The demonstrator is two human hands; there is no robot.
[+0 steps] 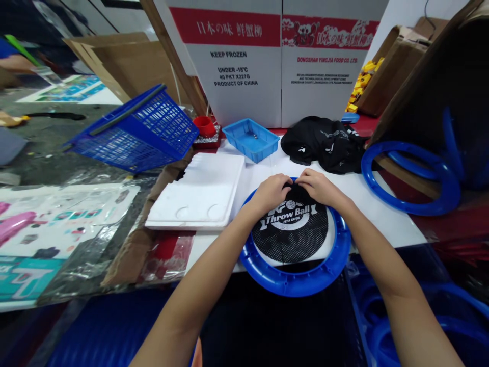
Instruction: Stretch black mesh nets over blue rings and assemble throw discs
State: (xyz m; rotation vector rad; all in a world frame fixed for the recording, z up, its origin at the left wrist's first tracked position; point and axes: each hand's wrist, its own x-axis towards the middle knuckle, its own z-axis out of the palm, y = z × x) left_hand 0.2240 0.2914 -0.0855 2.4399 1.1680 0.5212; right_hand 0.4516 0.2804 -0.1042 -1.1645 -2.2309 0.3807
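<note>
Mesh (pixel 294 242) is being pinched at the ring (pixel 294 283) by left hand (pixel 272 191) and right hand (pixel 320 186), the white tabletop (pixel 389 224) backed by a carton (pixel 244 104).

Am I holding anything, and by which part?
Your left hand and right hand grip the blue ring at its far edge, beside the black net.

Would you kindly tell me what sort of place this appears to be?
Probably a toy assembly workshop: black mesh printed "Throw Ball" lies within a blue ring, similar rings are at the right, and yellow pieces are heaped farther back.
</note>
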